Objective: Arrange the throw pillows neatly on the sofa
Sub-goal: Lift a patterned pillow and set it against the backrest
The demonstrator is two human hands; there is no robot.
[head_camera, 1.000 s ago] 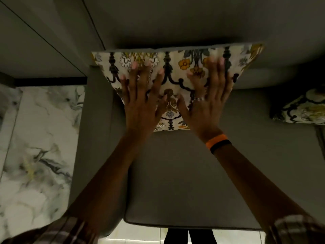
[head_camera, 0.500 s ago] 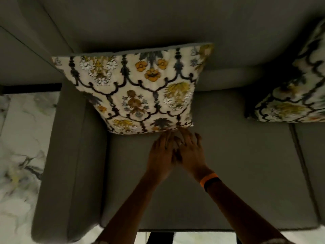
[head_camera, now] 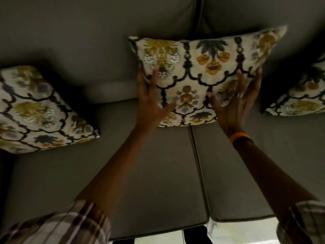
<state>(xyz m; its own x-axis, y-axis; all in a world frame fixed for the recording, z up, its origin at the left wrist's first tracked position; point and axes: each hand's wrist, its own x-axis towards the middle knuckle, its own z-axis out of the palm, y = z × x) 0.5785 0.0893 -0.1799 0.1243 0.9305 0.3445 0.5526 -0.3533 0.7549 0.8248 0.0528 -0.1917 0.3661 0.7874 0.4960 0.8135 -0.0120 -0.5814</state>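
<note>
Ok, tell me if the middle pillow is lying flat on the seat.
No, the middle pillow stands propped against the sofa back, with the left hand and right hand on its sides.

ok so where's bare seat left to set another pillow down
Bare grey seat cushion between the left floral pillow and the middle floral pillow, plus the whole front edge. It is crowded between the middle one and the right floral pillow.

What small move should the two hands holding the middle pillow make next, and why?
Probably level the middle pillow and press it back against the sofa. The left hand and right hand grip its sides, and its right corner sits higher than its left.
</note>
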